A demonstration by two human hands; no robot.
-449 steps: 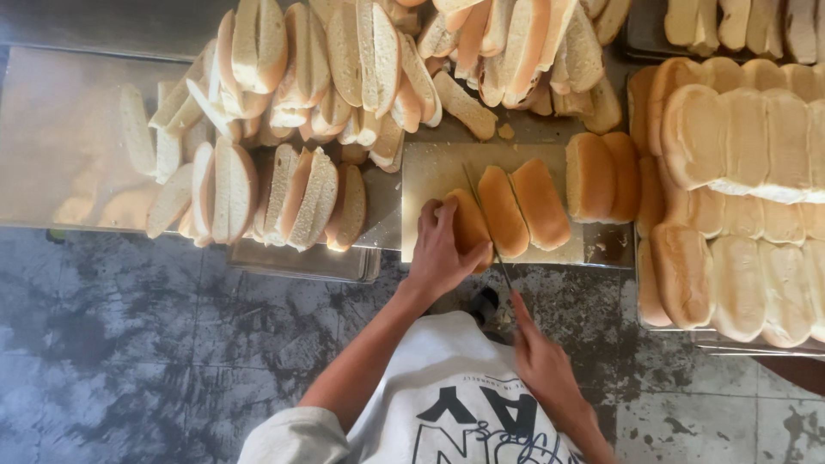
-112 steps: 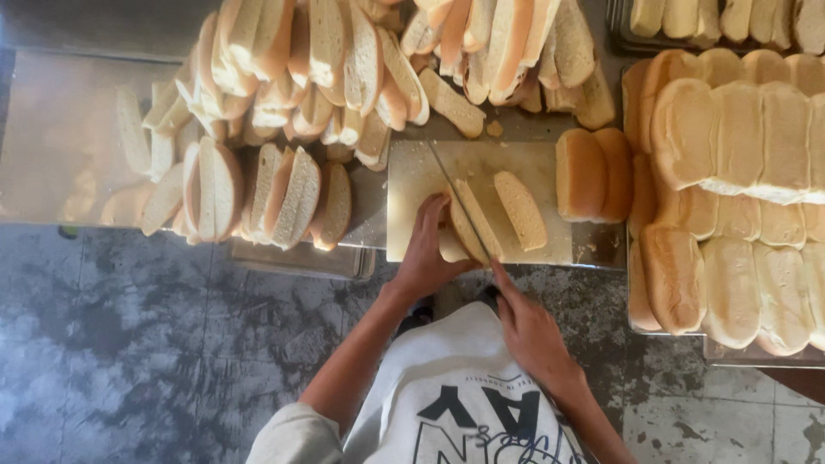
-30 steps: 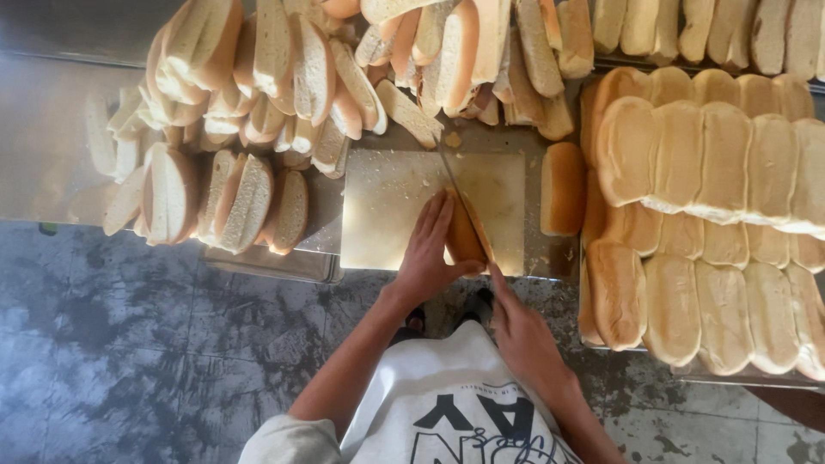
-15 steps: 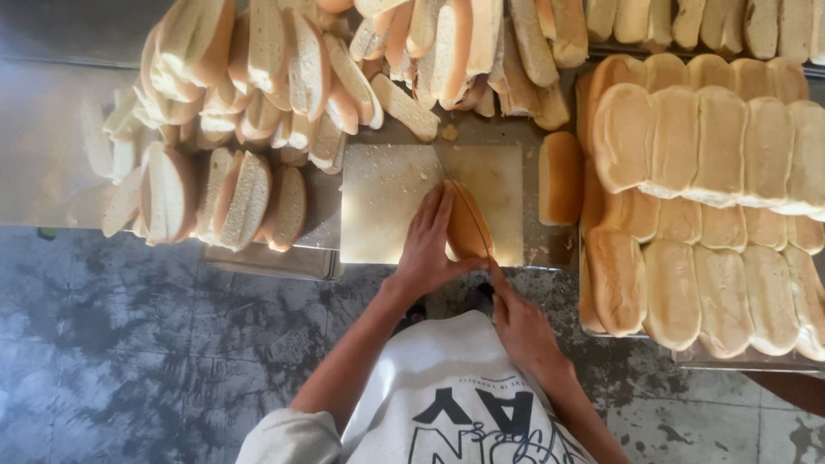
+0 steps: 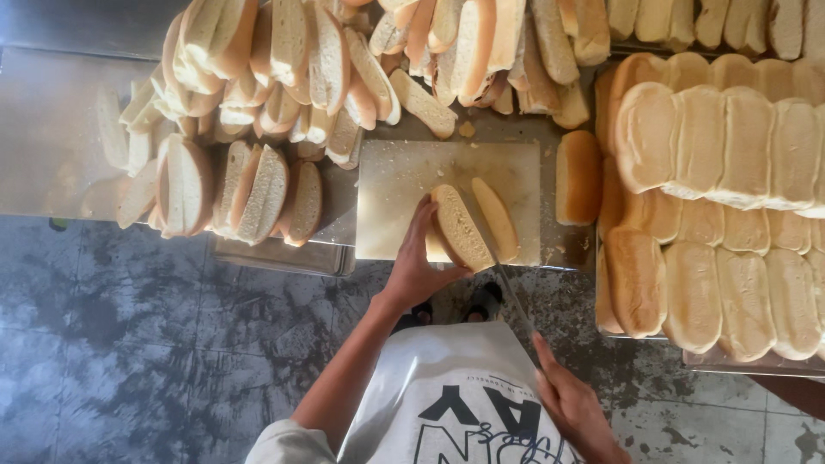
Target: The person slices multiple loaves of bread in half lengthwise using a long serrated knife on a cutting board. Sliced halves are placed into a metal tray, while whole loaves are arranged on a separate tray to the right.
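Looking straight down from the person's head, the view shows a bread roll (image 5: 460, 228) being split lengthwise on a pale cutting board (image 5: 400, 185) that lies on a metal desk (image 5: 51, 137). The left hand (image 5: 417, 266) reaches up from below, its fingers (image 5: 421, 219) curled around the left half of the roll, tipping the crumb face upward and open. The other half (image 5: 497, 216) lies just beside it on the board, apparently joined along one edge, though the join itself cannot be made out. The right hand (image 5: 571, 408) sits low in the frame near the person's white printed shirt (image 5: 447, 404), fingers closed around the handle of a long thin knife (image 5: 503, 275) whose blade runs up between the two halves. The step in hand looks like the close of the cut, with the loaf spread apart. The next move would seem to call for drawing the blade clear toward the body while the left hand keeps the roll steady, fingers well off the edge. A heap of already split rolls (image 5: 258, 103) crowds the desk to the left and above, one uncut roll (image 5: 577, 176) waits at the board's right edge, and a tray of joined whole rolls (image 5: 722, 206) fills the right side
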